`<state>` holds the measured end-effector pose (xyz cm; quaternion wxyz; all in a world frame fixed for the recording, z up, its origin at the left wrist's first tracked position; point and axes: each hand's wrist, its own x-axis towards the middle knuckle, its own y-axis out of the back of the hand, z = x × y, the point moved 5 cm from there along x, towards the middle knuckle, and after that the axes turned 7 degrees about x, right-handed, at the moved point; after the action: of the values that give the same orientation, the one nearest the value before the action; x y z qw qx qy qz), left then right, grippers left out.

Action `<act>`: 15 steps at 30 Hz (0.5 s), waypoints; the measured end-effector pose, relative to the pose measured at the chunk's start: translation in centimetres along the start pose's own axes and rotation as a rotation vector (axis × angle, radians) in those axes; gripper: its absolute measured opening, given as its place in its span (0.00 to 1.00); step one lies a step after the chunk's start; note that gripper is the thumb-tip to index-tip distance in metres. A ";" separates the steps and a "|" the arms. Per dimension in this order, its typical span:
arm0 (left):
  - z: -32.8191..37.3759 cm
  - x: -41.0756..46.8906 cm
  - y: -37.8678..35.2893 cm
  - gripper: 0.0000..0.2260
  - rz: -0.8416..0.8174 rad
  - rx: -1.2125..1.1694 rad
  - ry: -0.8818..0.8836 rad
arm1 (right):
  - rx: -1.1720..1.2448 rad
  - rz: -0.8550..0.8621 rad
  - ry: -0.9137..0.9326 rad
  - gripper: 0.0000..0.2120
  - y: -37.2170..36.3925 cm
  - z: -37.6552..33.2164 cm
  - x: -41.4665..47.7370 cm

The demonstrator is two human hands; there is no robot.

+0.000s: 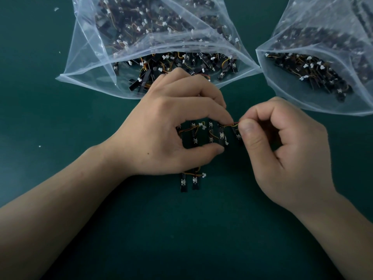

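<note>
Pinching a black button board (221, 136) lengthwise betw. thumb & index, left grip (167, 126) holds it over the desk (181, 239), long axis near-far. Its wire lead (232, 124) runs right, pinched by right grip (288, 156). Open parts bag (86, 63) beyond.

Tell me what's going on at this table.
A person is sorting small black circuit strips with thin coloured wires on a green mat. The left hand grips one strip between thumb and fingers, while the right hand pinches its wires. More strips lie side by side beneath the hands. Beyond them, a large clear bag and a second bag, both open, are full of similar parts.
</note>
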<state>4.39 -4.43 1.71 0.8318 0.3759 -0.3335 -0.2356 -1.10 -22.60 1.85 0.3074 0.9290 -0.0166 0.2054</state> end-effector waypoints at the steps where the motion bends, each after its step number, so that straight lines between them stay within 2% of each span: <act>1: 0.0 0.0 0.0 0.13 -0.001 -0.001 -0.004 | -0.008 -0.007 -0.003 0.06 0.0 0.0 0.0; 8: 0.0 0.0 -0.1 0.13 -0.010 0.005 -0.011 | -0.026 -0.060 -0.037 0.07 -0.4 0.1 -0.1; 12: 0.1 0.1 -0.1 0.13 -0.014 0.027 -0.016 | -0.010 -0.072 -0.010 0.11 -0.4 -0.1 -0.1; 15: 0.2 0.1 0.0 0.14 -0.019 0.023 -0.022 | 0.033 -0.062 0.014 0.10 -0.3 -0.3 0.0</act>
<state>4.30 -4.65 1.84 0.8214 0.3860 -0.3420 -0.2436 -1.20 -22.17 1.92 0.2982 0.9326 0.0180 0.2026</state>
